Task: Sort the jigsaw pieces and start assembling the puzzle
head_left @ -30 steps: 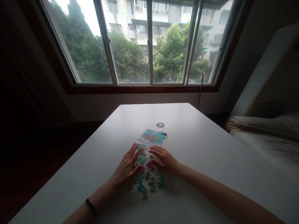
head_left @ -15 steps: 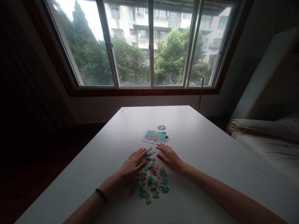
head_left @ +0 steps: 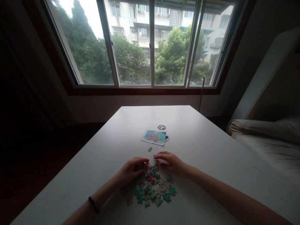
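A heap of small teal, pink and beige puzzle pieces (head_left: pixel 153 189) lies on the white table (head_left: pixel 199 147) in front of me. My left hand (head_left: pixel 132 170) rests on the heap's far left edge, fingers curled over the pieces. My right hand (head_left: pixel 170 161) lies on the far right edge, fingers bent and touching pieces. One teal piece (head_left: pixel 150 149) sits alone beyond the heap. A colourful picture card (head_left: pixel 153 137) lies further back.
Two small round fittings (head_left: pixel 161 127) are set in the tabletop by the card. A large window (head_left: pixel 150 43) faces trees and buildings. A cushioned seat (head_left: pixel 264 131) stands to the right. The floor to the left is dark.
Both hands drew back toward me, dragging the pieces into a tighter heap closer in. Fingers went from flat to curled. One teal piece stayed behind near the card.
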A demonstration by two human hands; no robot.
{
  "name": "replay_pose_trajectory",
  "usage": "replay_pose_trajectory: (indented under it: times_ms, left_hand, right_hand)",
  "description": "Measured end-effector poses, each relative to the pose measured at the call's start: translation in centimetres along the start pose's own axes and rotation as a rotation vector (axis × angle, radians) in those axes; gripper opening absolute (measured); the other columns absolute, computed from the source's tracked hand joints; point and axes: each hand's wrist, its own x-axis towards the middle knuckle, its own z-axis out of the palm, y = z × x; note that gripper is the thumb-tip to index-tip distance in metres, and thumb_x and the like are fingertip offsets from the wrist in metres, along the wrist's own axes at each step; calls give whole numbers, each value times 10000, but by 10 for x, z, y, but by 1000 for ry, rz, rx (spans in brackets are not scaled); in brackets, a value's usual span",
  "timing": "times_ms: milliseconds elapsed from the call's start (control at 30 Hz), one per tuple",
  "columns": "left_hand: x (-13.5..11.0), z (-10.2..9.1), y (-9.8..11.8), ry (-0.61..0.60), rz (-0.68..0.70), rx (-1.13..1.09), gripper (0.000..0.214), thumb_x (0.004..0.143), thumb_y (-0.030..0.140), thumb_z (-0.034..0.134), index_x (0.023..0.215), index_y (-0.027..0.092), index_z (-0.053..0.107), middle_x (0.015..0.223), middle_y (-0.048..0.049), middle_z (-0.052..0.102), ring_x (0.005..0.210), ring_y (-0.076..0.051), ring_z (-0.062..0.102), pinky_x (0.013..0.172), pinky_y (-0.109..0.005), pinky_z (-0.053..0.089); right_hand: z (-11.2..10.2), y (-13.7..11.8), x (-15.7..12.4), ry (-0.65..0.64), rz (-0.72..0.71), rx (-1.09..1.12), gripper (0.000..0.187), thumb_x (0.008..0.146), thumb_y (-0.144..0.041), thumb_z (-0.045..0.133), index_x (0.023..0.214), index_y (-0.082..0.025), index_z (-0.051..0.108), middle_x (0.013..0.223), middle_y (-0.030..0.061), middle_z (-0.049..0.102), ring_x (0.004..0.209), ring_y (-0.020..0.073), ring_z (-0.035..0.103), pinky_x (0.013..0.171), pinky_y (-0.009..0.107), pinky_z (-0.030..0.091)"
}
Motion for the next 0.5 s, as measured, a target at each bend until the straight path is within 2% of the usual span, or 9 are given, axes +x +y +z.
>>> replay_pose_trajectory:
  times_ms: [167,333,433,500]
  left_hand:
    - [-3,9,8,11,6,-1,233,746,238,623,971,179,637,840,-25,625,686,-129,559,625,-216,457]
    - [-4,10,4,52,-11,42,138,754,272,618,827,166,664,756,-14,604,652,-130,549,600,-211,430]
    - [-5,8,2,67,-34,36,196,799,329,559,816,162,660,790,-27,626,717,-155,564,656,-226,431]
    - [-5,4,1,85,-75,56,287,847,387,475,810,163,651,751,-22,616,699,-157,553,648,-231,427]
  right_hand:
    - [7,2,1,-42,-85,-26,183,857,-230,531,971,-193,669,915,67,652,902,166,586,804,262,466]
    - [12,6,-5,39,-65,-48,124,791,-194,607,900,-178,664,810,54,621,783,158,566,713,257,470]
    - [12,7,-7,74,10,-13,72,773,-160,607,821,-159,662,787,45,588,665,126,558,603,221,463]
    - [10,6,-7,106,33,-38,51,774,-147,600,758,-156,647,757,38,592,646,125,551,585,221,453]
